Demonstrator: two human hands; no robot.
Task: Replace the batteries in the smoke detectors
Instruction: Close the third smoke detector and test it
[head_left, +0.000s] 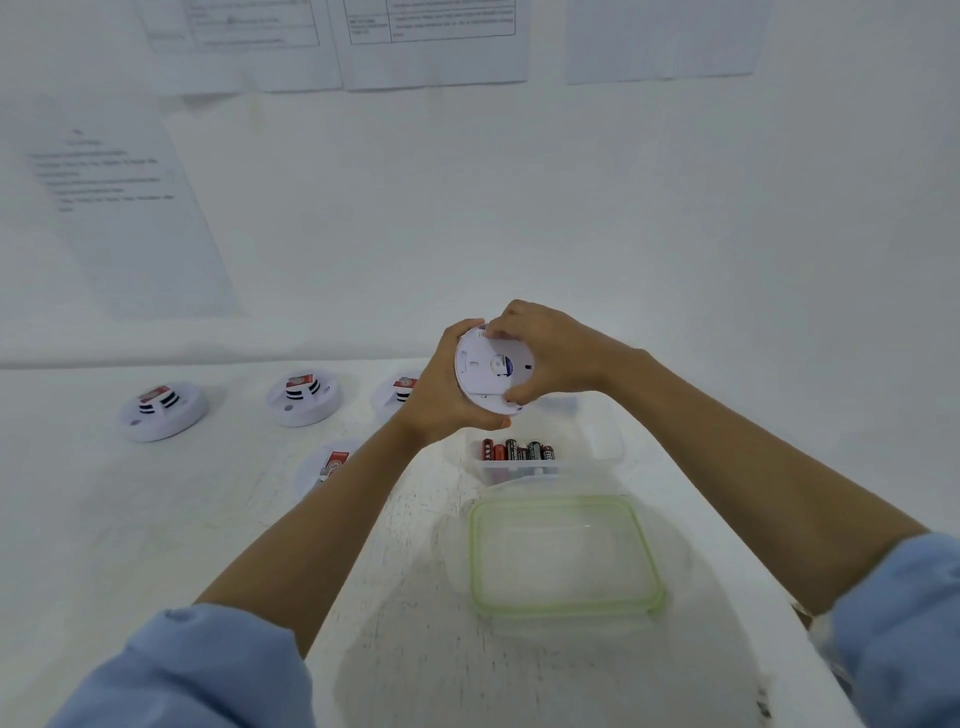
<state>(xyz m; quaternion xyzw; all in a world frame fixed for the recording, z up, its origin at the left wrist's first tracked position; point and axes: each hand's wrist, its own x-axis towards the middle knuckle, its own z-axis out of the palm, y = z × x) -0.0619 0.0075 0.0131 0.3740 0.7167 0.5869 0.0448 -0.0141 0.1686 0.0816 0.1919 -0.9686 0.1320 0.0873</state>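
White round detector (493, 371) tilted up, flat back showing. Four more (163, 410) sit left, batteries (517, 451) lined in a tub (605, 441).

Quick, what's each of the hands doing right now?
Left hand: holds the smoke detector, fingers curled round it.
Right hand: grips the same smoke detector.

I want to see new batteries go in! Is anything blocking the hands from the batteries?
Nothing visible does. The left hand and right hand hold a smoke detector just above the open container of batteries; the green-rimmed lid lies off it, nearer the person.
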